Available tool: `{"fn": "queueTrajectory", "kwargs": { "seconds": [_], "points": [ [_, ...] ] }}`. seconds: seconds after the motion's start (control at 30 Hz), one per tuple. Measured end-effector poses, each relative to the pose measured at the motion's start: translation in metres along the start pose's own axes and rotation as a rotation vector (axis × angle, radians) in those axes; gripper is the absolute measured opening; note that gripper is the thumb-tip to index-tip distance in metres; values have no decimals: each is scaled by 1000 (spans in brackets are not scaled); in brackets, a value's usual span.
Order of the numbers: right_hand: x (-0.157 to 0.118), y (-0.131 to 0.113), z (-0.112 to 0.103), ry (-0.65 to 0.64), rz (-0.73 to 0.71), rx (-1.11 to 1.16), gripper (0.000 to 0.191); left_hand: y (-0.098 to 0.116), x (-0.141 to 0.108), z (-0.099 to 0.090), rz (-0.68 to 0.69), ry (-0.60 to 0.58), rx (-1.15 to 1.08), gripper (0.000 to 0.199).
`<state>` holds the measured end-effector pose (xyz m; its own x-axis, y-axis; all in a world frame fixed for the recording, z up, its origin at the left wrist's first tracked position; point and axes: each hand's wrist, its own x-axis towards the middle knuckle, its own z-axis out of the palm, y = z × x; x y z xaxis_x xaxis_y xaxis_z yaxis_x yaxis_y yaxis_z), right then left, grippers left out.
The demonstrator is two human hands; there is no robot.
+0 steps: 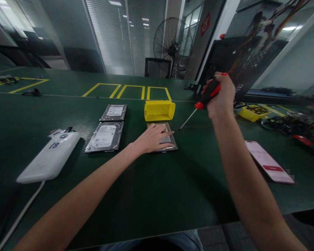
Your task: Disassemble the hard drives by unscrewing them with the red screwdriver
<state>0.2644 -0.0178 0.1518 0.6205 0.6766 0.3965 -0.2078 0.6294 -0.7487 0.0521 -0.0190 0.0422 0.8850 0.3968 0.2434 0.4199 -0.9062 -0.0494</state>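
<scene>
My left hand (155,137) rests with spread fingers on a hard drive (170,147) that lies flat on the green table, covering part of its label. Raised to the right, my right hand (221,94) is wrapped round the red and black handle of a screwdriver (190,118). The screwdriver's shaft slants down to the left, its tip near the drive's right side and apart from my left fingers. Just behind the drive, a yellow bin (159,111) lies with its opening toward me. Two more hard drives, a near one (104,136) and a far one (114,112), lie to the left.
A white device (51,157) with a cable lies at the left. On the right are a pink-screened phone (270,163), another yellow bin (253,113), tangled cables (285,122) and a large black case (248,59). Yellow tape outlines mark the green table (157,195) farther back.
</scene>
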Motion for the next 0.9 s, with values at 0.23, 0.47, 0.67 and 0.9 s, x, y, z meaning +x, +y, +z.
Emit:
{"fn": "queueTrajectory", "kwargs": {
  "seconds": [0.23,0.47,0.67,0.9],
  "points": [
    [-10,30,16,-200,-177,-101,15,-3,-1,4,0,0,4,54],
    [0,40,7,-302,-192,-194,19,-4,-1,6,-9,10,-1,55],
    [3,40,5,-348,-214,-221,23,-4,0,7,-18,8,15,54],
    [-3,41,7,-352,-237,-273,26,-5,-1,9,-34,26,-25,59]
  ]
}}
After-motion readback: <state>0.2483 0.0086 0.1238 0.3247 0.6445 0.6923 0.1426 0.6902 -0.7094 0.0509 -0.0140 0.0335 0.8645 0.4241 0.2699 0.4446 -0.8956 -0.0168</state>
